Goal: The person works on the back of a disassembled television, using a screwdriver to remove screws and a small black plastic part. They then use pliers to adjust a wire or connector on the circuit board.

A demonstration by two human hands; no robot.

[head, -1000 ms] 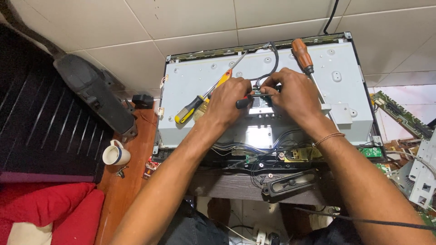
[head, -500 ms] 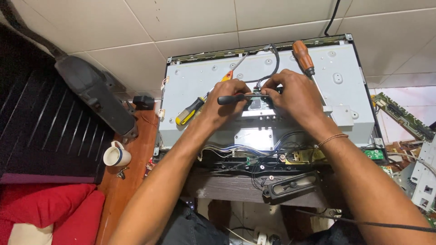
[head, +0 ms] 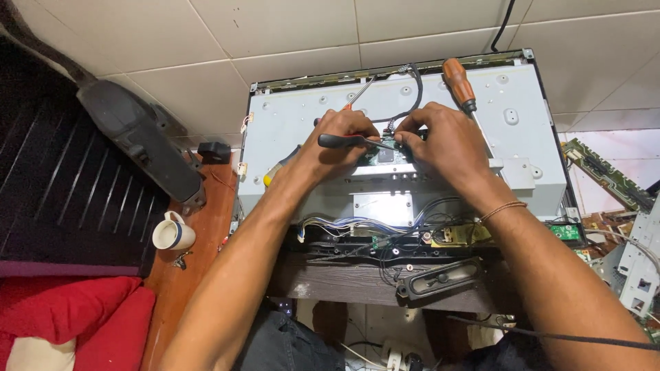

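The left hand (head: 337,141) is clenched around the black handle of a slim screwdriver (head: 347,141), fingers curled tight over it, its shaft running toward the small green circuit board (head: 385,154) that sits near the middle of the grey metal back panel of a flat screen (head: 289,120). The right hand (head: 443,141) rests just beside it with its fingertips pinched down at the board's edge, touching the board and the tip area of the tool; what exactly it pinches is hidden under the fingers. Three screwdrivers can be counted: the black-handled one in the grip, a brown wooden-handled screwdriver (head: 458,84) lying on the panel near its far edge, just behind the right hand, and a yellow-and-black-handled screwdriver (head: 278,170) lying near the panel's left edge, partly under the left wrist. One black cable (head: 412,96) loops from the panel's far edge down to the board. Along the panel's near edge lie a bundle of coloured wires (head: 337,223) and one long black speaker (head: 440,275). The panel rests on a dark wooden bench (head: 337,282). Left of it, on a reddish wooden surface (head: 199,240), stands one white cup with a blue band (head: 172,233), and beyond it lies one black plastic stand (head: 137,141). A red cushion (head: 69,316) fills the near left corner.
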